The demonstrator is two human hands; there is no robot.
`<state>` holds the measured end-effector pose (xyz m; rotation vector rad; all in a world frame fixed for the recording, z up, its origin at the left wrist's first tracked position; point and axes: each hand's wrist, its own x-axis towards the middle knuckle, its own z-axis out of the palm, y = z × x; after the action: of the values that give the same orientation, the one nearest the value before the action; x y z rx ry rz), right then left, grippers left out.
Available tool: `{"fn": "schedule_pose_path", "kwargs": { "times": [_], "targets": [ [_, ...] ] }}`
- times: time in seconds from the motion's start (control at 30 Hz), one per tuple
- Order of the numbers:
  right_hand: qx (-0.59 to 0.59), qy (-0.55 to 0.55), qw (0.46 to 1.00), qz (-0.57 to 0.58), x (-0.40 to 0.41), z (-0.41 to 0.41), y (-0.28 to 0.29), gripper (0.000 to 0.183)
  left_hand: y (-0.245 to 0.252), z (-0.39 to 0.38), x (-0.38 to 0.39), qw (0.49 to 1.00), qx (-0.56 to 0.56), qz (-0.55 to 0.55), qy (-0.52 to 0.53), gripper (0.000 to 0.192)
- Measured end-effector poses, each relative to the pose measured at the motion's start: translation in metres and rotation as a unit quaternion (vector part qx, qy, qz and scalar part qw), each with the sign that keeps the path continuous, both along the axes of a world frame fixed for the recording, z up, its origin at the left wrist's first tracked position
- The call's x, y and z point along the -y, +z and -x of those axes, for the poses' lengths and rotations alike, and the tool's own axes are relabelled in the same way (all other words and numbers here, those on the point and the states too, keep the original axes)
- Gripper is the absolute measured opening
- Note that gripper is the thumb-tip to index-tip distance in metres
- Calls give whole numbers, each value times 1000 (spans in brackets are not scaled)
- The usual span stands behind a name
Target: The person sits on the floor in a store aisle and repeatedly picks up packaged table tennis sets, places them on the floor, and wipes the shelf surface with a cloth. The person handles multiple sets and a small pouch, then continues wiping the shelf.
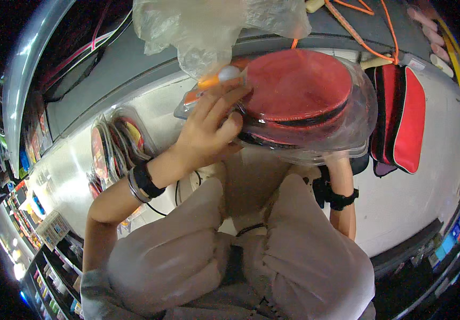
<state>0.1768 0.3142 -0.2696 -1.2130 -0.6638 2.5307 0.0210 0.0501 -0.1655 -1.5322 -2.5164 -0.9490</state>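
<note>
Above my knees is a stack of table tennis bat packs in clear plastic shells. The top pack holds a round red bat cover or blade, with a white ball and an orange part at its left end. My left hand grips this left end, fingers curled over the plastic near the ball. At the stack's lower right, my right hand holds it from underneath, its fingers hidden by the packs. A dark band is on each wrist, with a metal bangle on the left one.
More packaged bats stand upright on the pale floor at the left. Red and black zip cases lie at the right, beside orange cords with pale handles. A crumpled translucent plastic bag is ahead. Stocked shelves rise at lower left.
</note>
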Motion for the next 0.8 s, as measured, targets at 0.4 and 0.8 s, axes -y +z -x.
{"fn": "schedule_pose_path", "kwargs": {
  "times": [0.4, 0.8],
  "targets": [
    [-58, -3, 994, 89, -10, -11, 38, 40, -19, -31, -47, 982, -112, 137, -72, 39],
    [55, 1, 998, 26, -13, -8, 13, 29, -32, -4, -39, 964, -27, 247, -92, 63]
  ]
}}
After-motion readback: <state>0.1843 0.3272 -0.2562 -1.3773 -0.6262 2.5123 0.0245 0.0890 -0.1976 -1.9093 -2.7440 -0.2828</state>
